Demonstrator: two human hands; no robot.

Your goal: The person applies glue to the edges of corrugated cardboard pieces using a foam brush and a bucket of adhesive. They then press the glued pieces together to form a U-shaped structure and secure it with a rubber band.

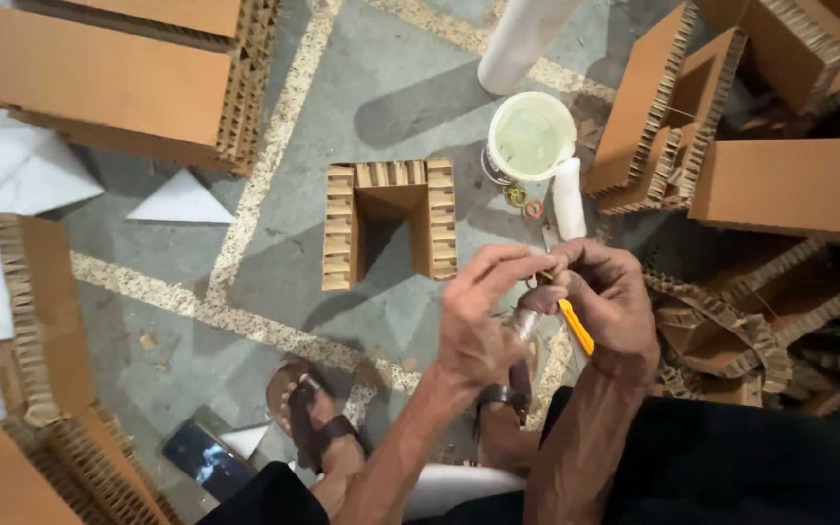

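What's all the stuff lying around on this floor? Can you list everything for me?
U-shaped cardboard piece: one, brown, floor centre.
Honeycomb cardboard blocks: several, brown, top left, left edge, right side.
Tub of pale liquid: one, white, above the hands.
White roll: one, beside the tub.
Rubber bands: a few, coloured, by the tub.
Paper sheets: several, white, left.
Phone: one, dark, bottom left.
Sandalled foot: bottom centre.
Left hand: touches a yellow-handled tool.
Right hand: holds that tool.
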